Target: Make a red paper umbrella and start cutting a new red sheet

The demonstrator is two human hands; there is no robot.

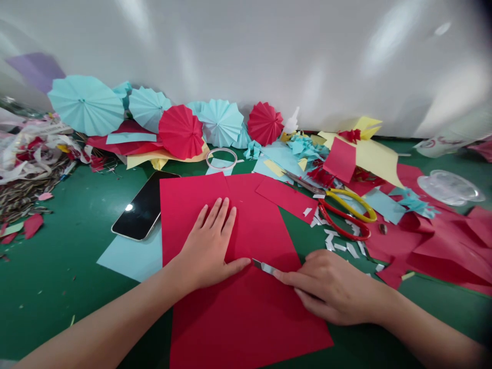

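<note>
Large red paper point(246, 318) lies on the green table in front of me, with an edge or fold running up its upper part. Flat on it rests my left hand point(211, 246), fingers spread and thumb pointing right. My right hand point(326, 287) is closed around a utility knife point(265, 266), its index finger stretched along the top. The blade points left, its tip close to my left thumb and at the red paper; whether it cuts into the sheet I cannot tell. Most of the knife's handle is hidden in my fist.
A black phone point(140, 210) lies left of the red paper, partly on light blue paper point(134, 256). Scissors with red and yellow handles point(348, 212) lie right, among paper scraps. A tape roll point(222, 159) and pleated paper rosettes point(221, 123) stand behind. Twigs point(23, 189) are far left.
</note>
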